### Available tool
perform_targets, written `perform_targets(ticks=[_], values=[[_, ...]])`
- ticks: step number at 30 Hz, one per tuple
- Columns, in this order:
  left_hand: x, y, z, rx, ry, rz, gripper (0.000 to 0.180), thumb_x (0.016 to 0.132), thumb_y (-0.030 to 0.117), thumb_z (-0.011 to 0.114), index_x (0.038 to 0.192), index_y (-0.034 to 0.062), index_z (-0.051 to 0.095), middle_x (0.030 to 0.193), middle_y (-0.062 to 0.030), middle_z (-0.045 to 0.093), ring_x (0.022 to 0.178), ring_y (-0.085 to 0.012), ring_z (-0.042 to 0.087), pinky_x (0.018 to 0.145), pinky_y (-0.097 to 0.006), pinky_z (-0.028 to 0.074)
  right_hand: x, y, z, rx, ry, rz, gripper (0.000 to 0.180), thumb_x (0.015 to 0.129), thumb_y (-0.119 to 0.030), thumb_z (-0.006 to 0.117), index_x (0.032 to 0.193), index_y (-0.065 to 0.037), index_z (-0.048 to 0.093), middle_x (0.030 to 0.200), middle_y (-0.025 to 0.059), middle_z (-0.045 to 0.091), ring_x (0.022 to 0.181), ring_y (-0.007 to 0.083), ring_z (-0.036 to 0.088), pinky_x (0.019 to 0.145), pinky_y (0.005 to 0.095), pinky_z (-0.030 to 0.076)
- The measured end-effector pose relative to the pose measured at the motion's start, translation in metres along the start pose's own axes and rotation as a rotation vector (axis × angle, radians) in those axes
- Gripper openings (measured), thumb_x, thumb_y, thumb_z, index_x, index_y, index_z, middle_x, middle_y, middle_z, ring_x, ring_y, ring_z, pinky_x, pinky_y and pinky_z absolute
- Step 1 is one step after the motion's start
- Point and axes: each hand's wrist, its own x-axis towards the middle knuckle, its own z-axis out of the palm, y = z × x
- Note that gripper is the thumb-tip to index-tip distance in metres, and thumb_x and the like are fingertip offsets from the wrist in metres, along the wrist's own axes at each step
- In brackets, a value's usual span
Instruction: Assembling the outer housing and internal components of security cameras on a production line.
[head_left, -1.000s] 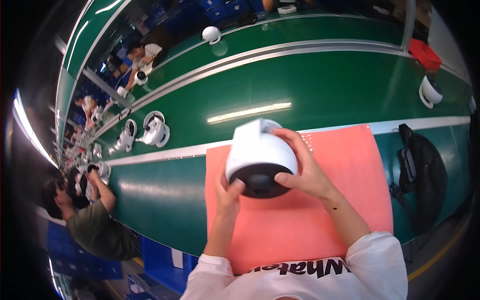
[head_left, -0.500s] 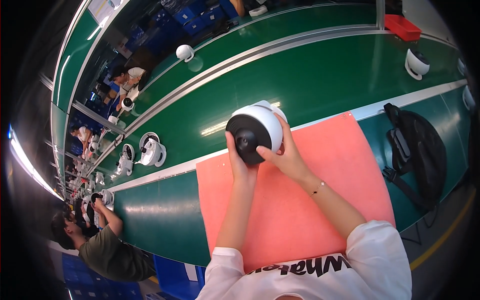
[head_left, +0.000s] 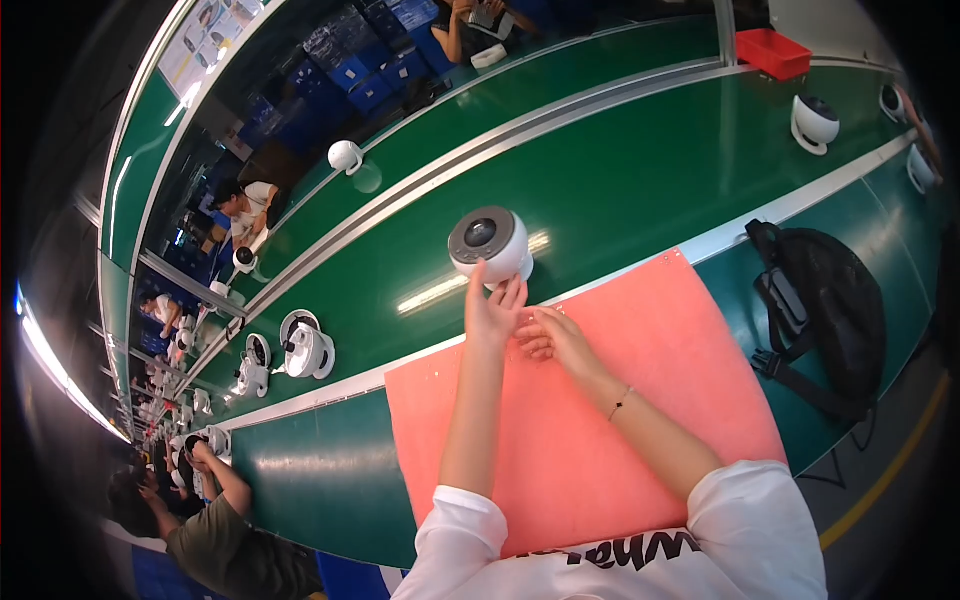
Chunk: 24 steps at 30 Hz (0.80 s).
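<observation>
A rounded white device with a dark grey circular face and a black domed centre (head_left: 487, 240) stands on the green belt, its face tilted upward. My left hand (head_left: 493, 310) is at its near side, thumb and fingers apart; the thumb overlaps the lower white housing, and whether it touches I cannot tell. Just to the right, my right hand (head_left: 556, 338) is over the far edge of the pink mat (head_left: 610, 440), fingers loosely bent and holding nothing.
More white devices stand on the belt at left (head_left: 308, 345) and far right (head_left: 815, 125). A black bag (head_left: 835, 310) lies right of the mat. A red bin (head_left: 774, 53) sits at the back right. A co-worker (head_left: 230, 530) works at the left.
Both hands held the device above the mat's far edge; now it stands upright on the belt. My right hand has come away from it and drawn back, while my left hand stays close.
</observation>
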Motion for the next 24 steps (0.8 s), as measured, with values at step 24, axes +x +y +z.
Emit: perform_targets(ticks=[24], values=[[-0.105, -0.061, -0.037, 0.323, -0.062, 0.282, 0.029, 0.082, 0.001, 0.036, 0.109, 0.0006, 0.044, 0.104, -0.0108, 0.049, 0.096, -0.0195, 0.052, 0.086, -0.034, 0.046, -0.030, -0.001, 0.005, -0.657, 0.046, -0.445, 0.006, 0.082, -0.006, 0.054, 0.081, -0.001, 0.057, 0.076, 0.0085, 0.058, 0.062, 0.0174, 0.057, 0.057, 0.0281, 0.046]])
